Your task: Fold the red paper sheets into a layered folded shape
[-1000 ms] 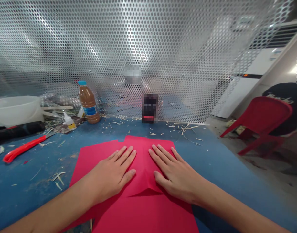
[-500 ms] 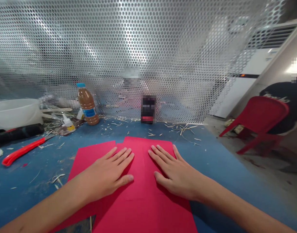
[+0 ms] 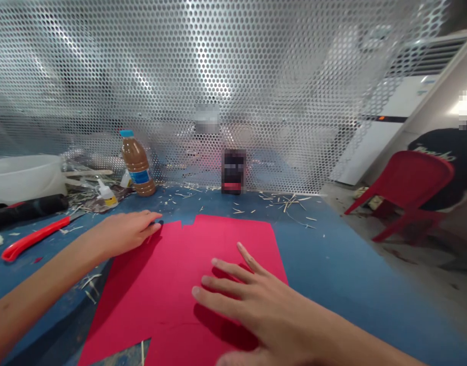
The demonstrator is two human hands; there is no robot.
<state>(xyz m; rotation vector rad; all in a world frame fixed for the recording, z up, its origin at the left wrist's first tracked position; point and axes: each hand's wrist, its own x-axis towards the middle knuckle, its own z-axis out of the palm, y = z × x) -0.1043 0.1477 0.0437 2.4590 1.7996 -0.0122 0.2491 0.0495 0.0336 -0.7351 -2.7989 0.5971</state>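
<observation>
Red paper point(image 3: 172, 284) with a stepped, cut outline lies flat before me on the blue table, with a crease line across its lower part. My left hand point(image 3: 128, 231) is over the paper's far left corner, fingers stretched toward the right and thumb below them; nothing shows in its grasp. Over the middle and right of the paper, my right hand point(image 3: 252, 300) has its fingers spread. A dark shadow lies beneath that palm, and its thumb is partly cut off by the bottom of the view.
On the left are a red-handled knife point(image 3: 38, 237), a black tool point(image 3: 31, 206), a white tub point(image 3: 27, 175), a small glue bottle point(image 3: 108, 193) and a brown-filled bottle point(image 3: 138, 165). Perforated metal point(image 3: 256, 76) stands behind. A red chair point(image 3: 419, 178) and a person are at right.
My left hand has moved left and away from me, off the paper's middle to its far corner. The right hand has come nearer and leftward, spreading its fingers.
</observation>
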